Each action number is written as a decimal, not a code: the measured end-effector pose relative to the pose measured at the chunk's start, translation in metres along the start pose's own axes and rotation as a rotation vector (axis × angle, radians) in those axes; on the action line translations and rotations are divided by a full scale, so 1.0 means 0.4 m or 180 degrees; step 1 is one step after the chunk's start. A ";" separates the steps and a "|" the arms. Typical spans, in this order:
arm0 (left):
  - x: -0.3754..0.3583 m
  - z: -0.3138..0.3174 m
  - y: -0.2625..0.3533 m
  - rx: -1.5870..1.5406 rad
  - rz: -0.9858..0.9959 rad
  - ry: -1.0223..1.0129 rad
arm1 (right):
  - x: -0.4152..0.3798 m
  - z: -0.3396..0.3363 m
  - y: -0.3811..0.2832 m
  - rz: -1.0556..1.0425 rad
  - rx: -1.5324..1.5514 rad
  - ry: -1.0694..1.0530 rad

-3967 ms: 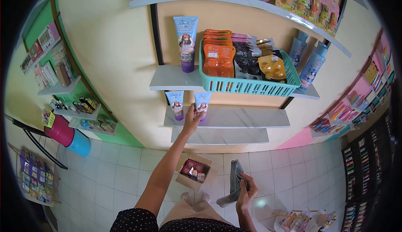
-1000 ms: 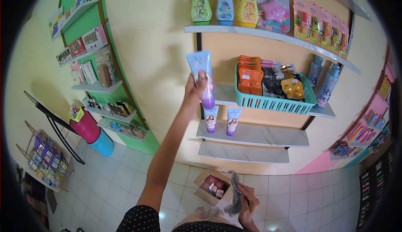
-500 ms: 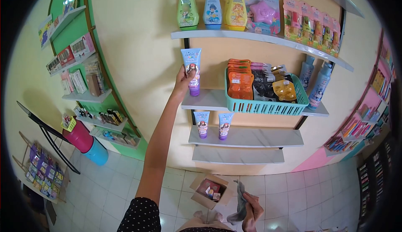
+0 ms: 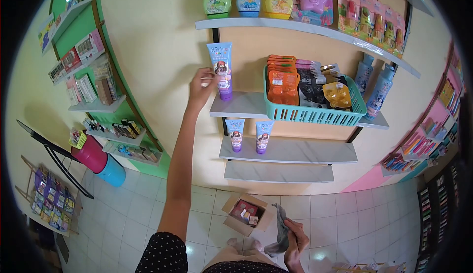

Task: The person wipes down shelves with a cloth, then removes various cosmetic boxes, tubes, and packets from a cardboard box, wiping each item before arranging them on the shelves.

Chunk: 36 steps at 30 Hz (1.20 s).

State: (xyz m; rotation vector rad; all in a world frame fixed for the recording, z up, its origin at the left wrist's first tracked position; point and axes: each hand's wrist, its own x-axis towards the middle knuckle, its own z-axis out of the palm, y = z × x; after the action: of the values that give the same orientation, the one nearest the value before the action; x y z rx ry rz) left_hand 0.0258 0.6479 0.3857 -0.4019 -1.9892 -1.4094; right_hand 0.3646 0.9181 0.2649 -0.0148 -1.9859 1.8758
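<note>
1. The tall blue and purple plastic tube (image 4: 221,68) stands upright near the middle of the frame, a bit up and left. It is on the left end of a grey stone-look shelf (image 4: 236,106).
2. The left hand (image 4: 200,90) is at the left side of this tube. Its fingers are bent, with the thumb and fingertips a little apart, and they are not wrapped around the tube. I cannot tell if a fingertip touches it.
3. The right hand (image 4: 297,238) is low in the frame, right of the middle. Its fingers are pressed together on a soft grey cloth (image 4: 281,236), which hangs down.
4. To the right of the tall tube, on the same shelf, sits a teal plastic basket (image 4: 315,114) with slots. It holds orange packs (image 4: 283,90), black packs (image 4: 310,93) and a yellow pack (image 4: 337,95).
5. Two slim blue bottles (image 4: 380,92) stand by the right end of the basket.
6. On the next shelf down (image 4: 315,151), two small blue and purple tubes (image 4: 263,137) stand side by side, a little apart.
7. Below, on the white tile floor (image 4: 325,206), is an open brown cardboard box (image 4: 236,224) with red things inside.
</note>
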 end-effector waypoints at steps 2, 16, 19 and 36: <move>-0.091 -0.023 0.043 0.0210 0.0089 0.0979 | -0.004 -0.001 0.000 0.0033 -0.0004 0.0022; -0.503 0.289 -0.301 0.0392 -0.0750 0.0519 | 0.040 -0.010 0.024 0.2018 0.2661 0.0262; -0.540 0.242 -0.147 -0.0224 -0.0589 0.0557 | 0.053 0.000 0.015 0.1811 0.2549 0.0238; -0.488 0.062 0.178 -0.0905 -0.0966 0.0543 | 0.154 0.224 -0.010 -0.0934 -0.0193 -0.0566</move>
State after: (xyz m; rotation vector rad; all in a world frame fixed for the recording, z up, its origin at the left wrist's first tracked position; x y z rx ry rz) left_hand 0.2029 0.7209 0.3017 -0.0971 -1.7687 -1.8607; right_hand 0.2826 0.8494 0.2847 0.4168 -2.0303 1.6773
